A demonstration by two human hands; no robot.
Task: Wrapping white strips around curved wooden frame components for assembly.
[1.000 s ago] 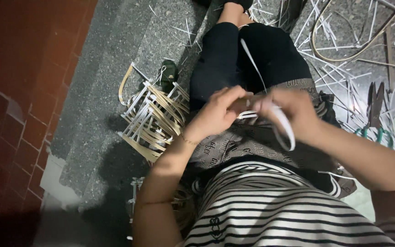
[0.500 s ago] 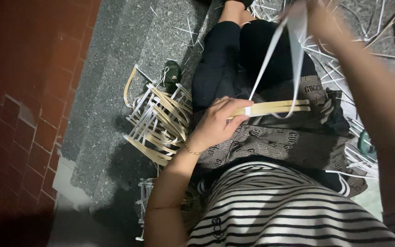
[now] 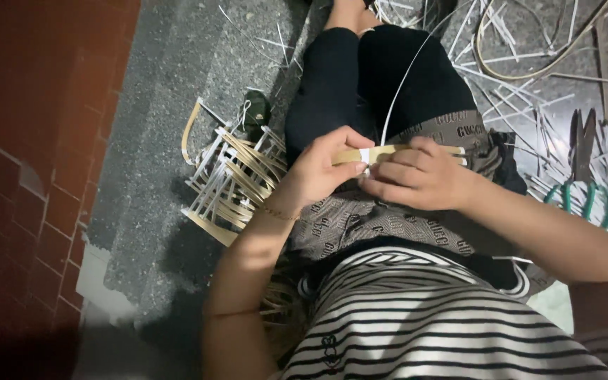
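I sit on the floor with a patterned cloth [image 3: 360,225] over my lap. My left hand [image 3: 321,172] grips the left end of a bundle of flat tan cane strips [image 3: 395,151] held level above my lap. My right hand [image 3: 420,176] closes over the middle of the same bundle, fingers on a thin white strip [image 3: 402,84] that wraps the bundle near my left thumb and runs up and away over my black trousers. The two hands almost touch.
A pile of bent tan and white cane pieces [image 3: 230,179] lies on the grey floor at my left. Green-handled shears [image 3: 582,176] and many loose white strips [image 3: 529,63] lie at my right. A red brick wall [image 3: 29,141] runs along the left.
My right hand, raised high pulling the white strip half a second ago, has come back down onto the bundle beside my left hand. The left hand kept its hold.
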